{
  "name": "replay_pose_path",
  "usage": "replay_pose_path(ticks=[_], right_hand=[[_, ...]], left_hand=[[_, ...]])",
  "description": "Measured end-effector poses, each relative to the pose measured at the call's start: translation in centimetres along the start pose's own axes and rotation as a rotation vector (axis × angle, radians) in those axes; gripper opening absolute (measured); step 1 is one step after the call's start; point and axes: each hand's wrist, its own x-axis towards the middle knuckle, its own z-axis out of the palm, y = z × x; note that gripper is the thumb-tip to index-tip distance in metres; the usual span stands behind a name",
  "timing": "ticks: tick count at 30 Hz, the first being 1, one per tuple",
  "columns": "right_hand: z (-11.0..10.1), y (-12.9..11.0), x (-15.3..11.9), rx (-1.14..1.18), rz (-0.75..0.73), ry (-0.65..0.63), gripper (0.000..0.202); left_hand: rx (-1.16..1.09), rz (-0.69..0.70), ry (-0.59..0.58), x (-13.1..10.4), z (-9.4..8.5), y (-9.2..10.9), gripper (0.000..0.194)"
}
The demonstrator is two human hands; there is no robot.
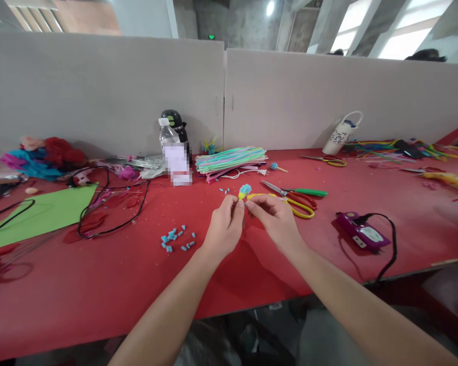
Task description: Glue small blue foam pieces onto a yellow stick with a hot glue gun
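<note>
A small craft flower (245,190) with a fuzzy light-blue top and a yellow base stands upright above the red table. My left hand (226,223) is closed, pinching it just below the yellow part. Right beside it, my right hand (277,218) is closed too, thumb against the index fingertip; whatever lies between those fingertips is too small to make out. Several short blue fuzzy pieces (171,235) are scattered on the table left of my left hand. Behind my right hand lie yellow-handled scissors (303,208) and a tool with red and green handles (309,192).
A bundle of pastel pipe cleaners (231,160) lies near the white partition (107,86). Left of it stands a plastic bottle (168,133). A purple device (362,231) with a black cable sits at right. Green paper (41,213) and another black cable (143,203) lie at left.
</note>
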Motion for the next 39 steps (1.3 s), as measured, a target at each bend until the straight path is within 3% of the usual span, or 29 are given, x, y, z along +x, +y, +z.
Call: replay_pose_path(ticks=[9,21,28,32,36,39], right_hand=[[0.4,0.5,-0.3,0.131,0.093,0.005,0.019],[0.3,0.8,-0.2,0.102,0.059,-0.045,0.021],[-0.6,0.5,-0.1,0.221,0.108,-0.244,0.025],[-0.6,0.5,0.0,0.214,0.118,-0.291,0.030],[-0.7,0.6,0.0,0.177,0.116,-0.287,0.031],[-1.0,0.4,0.1,0.031,0.060,-0.201,0.029]], left_hand=[[0.001,-0.005,0.004,0.1,0.0,-0.2,0.029],[-0.030,0.015,-0.020,0.3,0.0,-0.5,0.029],[-0.160,0.032,-0.097,0.4,-0.2,-0.3,0.031],[-0.185,0.019,-0.133,0.5,-0.2,-0.3,0.033],[-0.235,-0.007,-0.161,0.5,-0.2,-0.3,0.033],[-0.261,-0.046,-0.136,0.6,-0.1,-0.3,0.032]])
